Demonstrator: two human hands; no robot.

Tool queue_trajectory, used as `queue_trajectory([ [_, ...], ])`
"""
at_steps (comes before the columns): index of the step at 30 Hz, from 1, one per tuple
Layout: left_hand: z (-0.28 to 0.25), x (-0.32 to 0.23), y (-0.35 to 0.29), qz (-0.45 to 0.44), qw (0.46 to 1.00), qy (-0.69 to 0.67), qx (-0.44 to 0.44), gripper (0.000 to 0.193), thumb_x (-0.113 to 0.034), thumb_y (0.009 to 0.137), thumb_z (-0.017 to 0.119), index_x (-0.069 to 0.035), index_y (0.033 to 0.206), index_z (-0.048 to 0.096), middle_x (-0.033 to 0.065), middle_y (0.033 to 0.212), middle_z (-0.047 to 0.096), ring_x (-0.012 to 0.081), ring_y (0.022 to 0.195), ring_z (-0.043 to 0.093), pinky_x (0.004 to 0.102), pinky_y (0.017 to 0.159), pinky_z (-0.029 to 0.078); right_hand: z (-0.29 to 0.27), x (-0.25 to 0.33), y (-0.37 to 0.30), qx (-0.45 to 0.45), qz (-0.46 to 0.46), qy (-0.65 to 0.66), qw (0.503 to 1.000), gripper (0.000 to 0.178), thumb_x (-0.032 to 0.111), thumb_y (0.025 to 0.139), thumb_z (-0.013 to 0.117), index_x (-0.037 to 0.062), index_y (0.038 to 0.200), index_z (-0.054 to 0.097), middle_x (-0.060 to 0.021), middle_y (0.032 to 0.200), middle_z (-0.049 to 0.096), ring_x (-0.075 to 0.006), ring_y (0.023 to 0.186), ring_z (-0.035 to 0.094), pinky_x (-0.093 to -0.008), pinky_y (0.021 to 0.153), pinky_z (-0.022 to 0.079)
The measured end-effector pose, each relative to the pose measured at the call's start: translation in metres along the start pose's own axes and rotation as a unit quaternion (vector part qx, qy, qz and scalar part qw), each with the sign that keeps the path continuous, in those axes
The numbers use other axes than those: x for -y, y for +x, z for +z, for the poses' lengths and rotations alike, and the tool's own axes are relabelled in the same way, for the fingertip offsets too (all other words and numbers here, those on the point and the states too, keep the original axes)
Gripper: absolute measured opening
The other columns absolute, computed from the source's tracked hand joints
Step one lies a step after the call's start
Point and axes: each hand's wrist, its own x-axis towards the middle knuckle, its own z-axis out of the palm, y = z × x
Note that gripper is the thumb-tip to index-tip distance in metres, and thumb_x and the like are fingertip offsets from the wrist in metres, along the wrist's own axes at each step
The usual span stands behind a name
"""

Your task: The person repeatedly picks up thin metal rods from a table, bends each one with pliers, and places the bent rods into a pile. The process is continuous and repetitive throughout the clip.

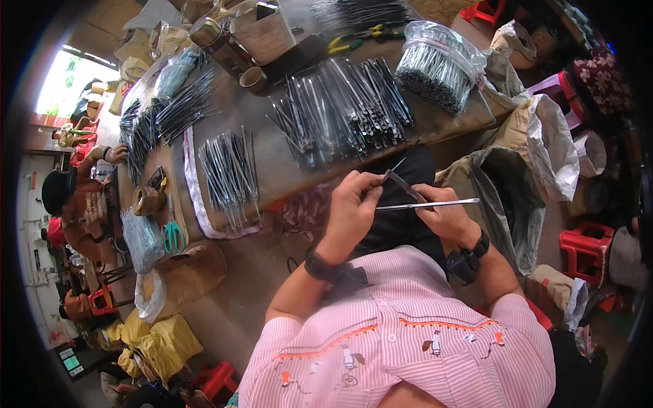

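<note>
In front of my lap, my left hand point(358, 197) is closed, its thumb and fingertips pinching the upper end of a narrow dark metal strip point(404, 183). The strip slants down to my right hand point(445, 221), which is closed too. A thin silver metal rod point(457, 202) runs crosswise from the left hand past the right one, with its flattened end sticking out beyond the right fingers. How the right fingers grip both pieces is partly hidden. Beyond the hands, a large spread of dark metal rods point(343, 109) lies on the table point(272, 173).
Left of the main spread lies a smaller bundle of rods point(229, 170). A plastic-wrapped rod bundle point(439, 71) is at the far right, near pliers point(345, 45). Teal scissors point(173, 236) rest at left. Open sacks point(510, 204) stand on the right. Another person point(85, 204) sits far left.
</note>
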Motion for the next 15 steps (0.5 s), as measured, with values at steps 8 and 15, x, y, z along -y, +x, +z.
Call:
queue_trajectory([
  [8,-0.009,0.007,0.005,-0.067,0.996,-0.065,0.012,0.018,-0.001,0.087,0.060,-0.003,0.103,0.067,-0.0015,0.075,0.057,0.0040,0.059,0.046,0.0191,0.052,0.037,0.008,-0.004,0.007,0.004,-0.025,-0.007,1.000,0.032,0.016,0.076,0.053,0.0068,0.106,0.058,-0.0181,0.085,0.063,-0.0387,0.075,0.060,-0.0432,0.067,0.049],
  [15,-0.019,-0.006,0.003,-0.195,0.974,-0.102,0.044,0.020,-0.003,0.085,0.063,0.002,0.104,0.065,0.0052,0.082,0.058,0.0112,0.073,0.054,0.0251,0.067,0.045,0.011,-0.006,0.010,0.021,-0.008,-0.035,0.999,0.029,0.014,0.074,0.053,0.0077,0.101,0.059,-0.0206,0.075,0.060,-0.0417,0.071,0.058,-0.0471,0.066,0.047],
])
